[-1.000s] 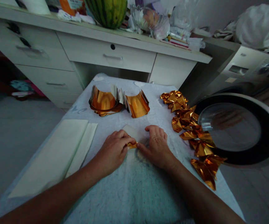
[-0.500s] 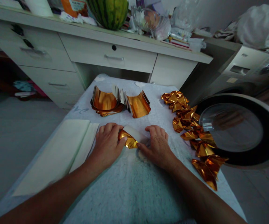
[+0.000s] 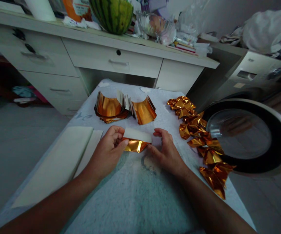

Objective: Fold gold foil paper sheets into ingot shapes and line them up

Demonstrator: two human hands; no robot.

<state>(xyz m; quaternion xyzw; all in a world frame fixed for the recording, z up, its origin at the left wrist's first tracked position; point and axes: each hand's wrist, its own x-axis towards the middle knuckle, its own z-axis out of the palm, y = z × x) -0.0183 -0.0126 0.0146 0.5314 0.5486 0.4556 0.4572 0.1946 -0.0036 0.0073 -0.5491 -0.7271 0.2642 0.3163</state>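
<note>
A partly folded sheet of gold foil paper [image 3: 138, 135], pale on its upper part and shiny gold below, is between my hands over the middle of the cloth-covered table. My left hand [image 3: 112, 143] pinches its left end between thumb and curled fingers. At the right end, my right hand [image 3: 164, 148] has its thumb tip by the lower corner, its fingers apart and curved. Beyond them stand two curved stacks of gold paper, a left one [image 3: 109, 106] and a right one [image 3: 144, 110]. Folded gold foil pieces [image 3: 195, 125] lie in a row at the right.
Pale folded sheets [image 3: 55, 162] lie along the table's left side. Behind the table, a white counter [image 3: 140, 48] with drawers carries a watermelon [image 3: 113, 16] and clutter. A washing machine's open round door [image 3: 242, 135] stands by the table's right edge.
The foil paper has turned nearly level and shows a wider pale strip. My left fingers have curled in at its left end, while my right hand has opened slightly from the right end.
</note>
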